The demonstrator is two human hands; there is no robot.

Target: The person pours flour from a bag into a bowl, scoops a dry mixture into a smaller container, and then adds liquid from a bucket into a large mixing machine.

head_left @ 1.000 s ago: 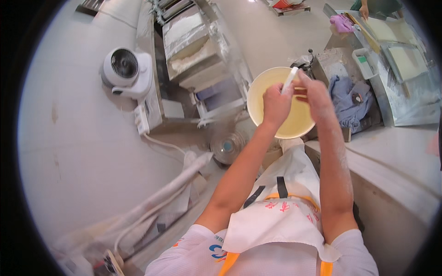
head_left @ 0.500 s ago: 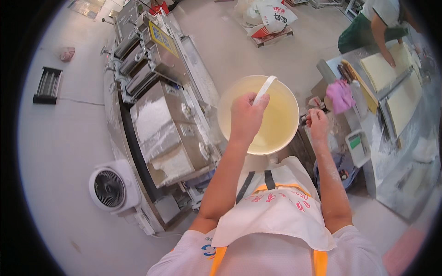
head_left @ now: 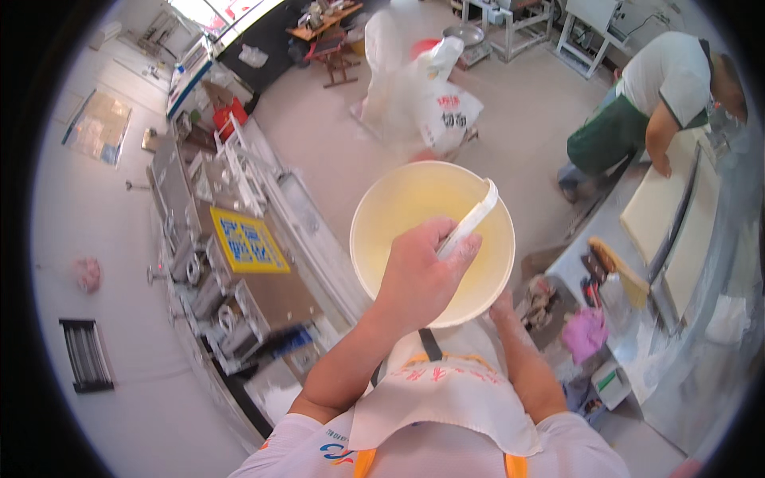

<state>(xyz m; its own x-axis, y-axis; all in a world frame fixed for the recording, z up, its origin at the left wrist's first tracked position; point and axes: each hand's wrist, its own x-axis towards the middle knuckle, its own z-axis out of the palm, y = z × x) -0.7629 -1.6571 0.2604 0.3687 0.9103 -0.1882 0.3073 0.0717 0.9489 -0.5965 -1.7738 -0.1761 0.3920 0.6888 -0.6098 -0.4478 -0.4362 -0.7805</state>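
Bucket (head_left: 374,231): shifted lower and slightly left in view since half a second ago; now in front of the apron (head_left: 446,382), mouth upward, pale yellow inside; hanging or resting, cannot tell.
Left hand (head_left: 426,275): set over the bucket mouth, fingers wrapped around the white handle (head_left: 476,215).
Right hand (head_left: 504,309): moved in to the lower right rim; partly hidden behind it, so cannot tell whether grasping or merely touching.
Machine (head_left: 267,307): left of the bucket; could be bumped by a wide swing.
Table (head_left: 602,235): to the right, bearing pale sheets (head_left: 657,199) and a brush (head_left: 621,271), pink cloth (head_left: 586,333) at the near edge.
Spill risk: possible tipping about the handle if unsupported at the rim.
Drop risk: most likely from loosened fingers, with the handle as the only clear hold.
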